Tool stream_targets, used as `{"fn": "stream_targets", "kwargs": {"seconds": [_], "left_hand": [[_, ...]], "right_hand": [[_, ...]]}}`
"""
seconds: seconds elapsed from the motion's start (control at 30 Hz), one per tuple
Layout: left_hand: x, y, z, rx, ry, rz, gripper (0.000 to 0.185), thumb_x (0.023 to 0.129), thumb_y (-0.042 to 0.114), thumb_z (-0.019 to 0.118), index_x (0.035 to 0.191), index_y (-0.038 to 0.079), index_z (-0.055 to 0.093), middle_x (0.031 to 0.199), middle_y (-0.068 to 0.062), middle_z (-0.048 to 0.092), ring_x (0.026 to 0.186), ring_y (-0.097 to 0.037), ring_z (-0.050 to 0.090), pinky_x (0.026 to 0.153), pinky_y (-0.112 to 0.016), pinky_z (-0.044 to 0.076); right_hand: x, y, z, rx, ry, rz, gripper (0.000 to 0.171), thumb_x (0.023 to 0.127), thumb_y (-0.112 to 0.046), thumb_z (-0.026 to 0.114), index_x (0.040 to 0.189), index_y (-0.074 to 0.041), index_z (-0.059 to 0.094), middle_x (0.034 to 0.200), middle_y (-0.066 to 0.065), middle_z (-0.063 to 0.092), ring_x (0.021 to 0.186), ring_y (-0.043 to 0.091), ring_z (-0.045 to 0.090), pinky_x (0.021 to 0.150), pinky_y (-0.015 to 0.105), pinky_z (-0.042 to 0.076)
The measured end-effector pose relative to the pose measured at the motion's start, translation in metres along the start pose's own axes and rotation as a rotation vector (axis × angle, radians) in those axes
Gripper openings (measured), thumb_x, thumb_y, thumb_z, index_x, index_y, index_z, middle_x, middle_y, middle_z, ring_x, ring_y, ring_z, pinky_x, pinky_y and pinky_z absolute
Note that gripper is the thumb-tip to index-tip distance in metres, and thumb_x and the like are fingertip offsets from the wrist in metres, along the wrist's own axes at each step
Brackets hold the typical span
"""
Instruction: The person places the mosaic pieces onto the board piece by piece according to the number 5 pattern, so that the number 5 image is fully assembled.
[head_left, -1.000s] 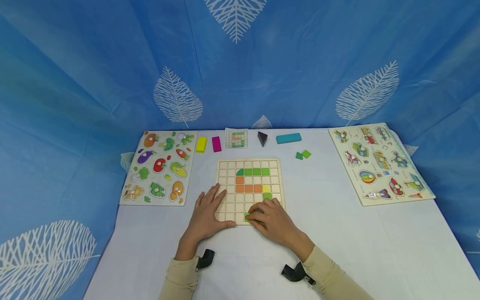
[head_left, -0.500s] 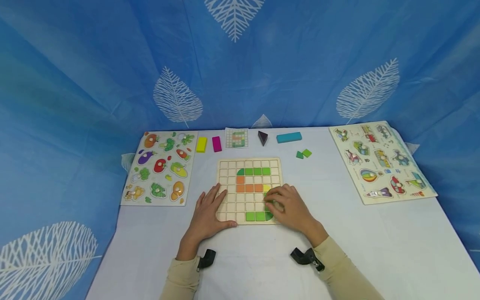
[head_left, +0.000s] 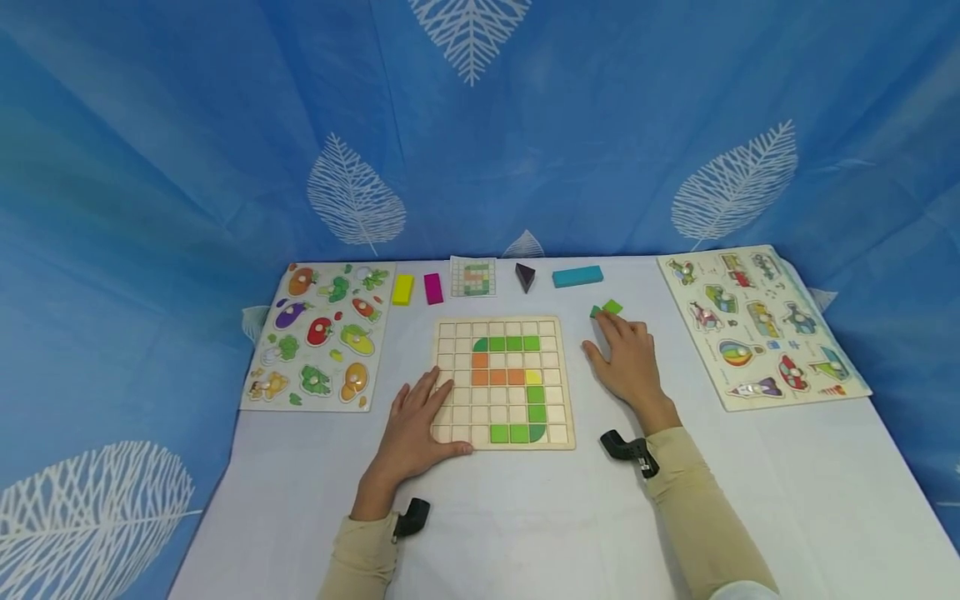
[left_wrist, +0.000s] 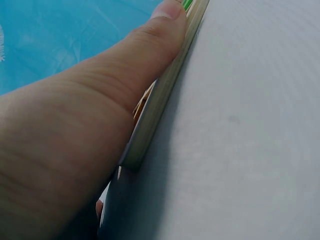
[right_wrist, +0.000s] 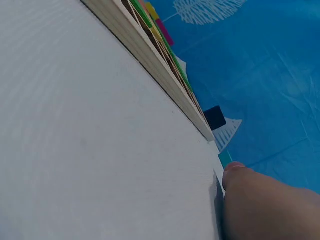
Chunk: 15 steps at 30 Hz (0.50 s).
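The square wooden grid board [head_left: 504, 383] holds green, orange and yellow tiles set in an S-shape. Two small loose green tiles [head_left: 606, 309] lie right of it — the right hand [head_left: 626, 360] reaches flat, fingertips touching them. The left hand [head_left: 415, 425] presses flat on the board's near-left corner.
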<state>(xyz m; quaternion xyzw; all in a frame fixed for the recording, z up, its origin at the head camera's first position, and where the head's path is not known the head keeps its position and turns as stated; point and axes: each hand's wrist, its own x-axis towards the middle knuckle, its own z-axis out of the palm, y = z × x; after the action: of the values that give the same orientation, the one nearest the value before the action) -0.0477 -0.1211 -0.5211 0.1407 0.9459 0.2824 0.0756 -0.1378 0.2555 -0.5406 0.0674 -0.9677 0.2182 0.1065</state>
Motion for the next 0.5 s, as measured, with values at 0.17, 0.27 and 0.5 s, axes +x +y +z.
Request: {"fn": "stream_targets", "kwargs": {"seconds": [0.17,0.27,0.5], "left_hand": [[0.0004,-0.0005,-0.0001,0.006,0.007,0.003,0.111,0.069,0.066,0.084,0.158,0.015,0.041,0.171,-0.007,0.022,0.158,-0.029,0.021,0.129,-0.054,0.009],[0.0006,-0.0007,0.0004,0.004,0.003,0.0,0.111,0.069,0.066,0.084,0.158,0.016,0.04,0.171,-0.007,0.022,0.158,-0.029,0.02,0.129,-0.054,0.009],[0.0011,-0.0011,0.0013,0.005,-0.001,-0.007,0.111,0.069,0.065,0.085,0.158,0.016,0.04,0.171,-0.007,0.022,0.159,-0.028,0.02,0.129,-0.053,0.008]], "right_hand": [[-0.0038,-0.0017,0.0001,0.045,0.039,-0.003,0.045,0.098,-0.028,0.064,0.138,-0.007,0.062,0.138,0.02,0.058,0.113,0.04,0.047,0.095,0.055,0.04],[-0.0052,-0.0017,-0.0006,0.057,0.027,-0.02,0.045,0.096,-0.017,0.056,0.14,-0.008,0.062,0.147,0.017,0.055,0.121,0.04,0.047,0.1,0.057,0.04],[-0.0064,-0.0003,0.0017,0.045,0.036,-0.06,0.036,0.099,-0.01,0.052,0.129,-0.009,0.07,0.133,0.016,0.064,0.119,0.041,0.05,0.097,0.058,0.04]]}}
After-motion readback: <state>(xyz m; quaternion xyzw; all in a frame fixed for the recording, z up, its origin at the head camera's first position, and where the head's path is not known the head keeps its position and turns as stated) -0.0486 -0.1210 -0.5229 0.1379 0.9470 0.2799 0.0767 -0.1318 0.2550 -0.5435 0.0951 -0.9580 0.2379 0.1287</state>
